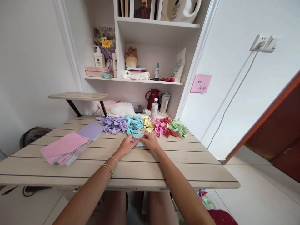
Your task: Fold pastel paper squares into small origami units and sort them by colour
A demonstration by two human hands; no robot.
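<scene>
Between my two hands is a light blue folded paper (140,143), held over the middle of the table. My left hand (128,144) pinches its left side, with the fingers closed. On the right side, the fingers of my right hand (150,140) are closed on the same paper. Its exact fold is partly covered by my fingers. Just beyond my hands lie heaps of folded paper pieces: purple (115,125), blue (133,122), yellow (147,122), pink (159,127), red (172,132) and green (178,126).
A fanned stack of coloured paper sheets (67,145) lies on the left of the slatted table (122,172). Behind the heaps stand a bottle (154,108), a red jug (153,99) and a tumbler (165,103). A small raised shelf (79,96) stands at the back left.
</scene>
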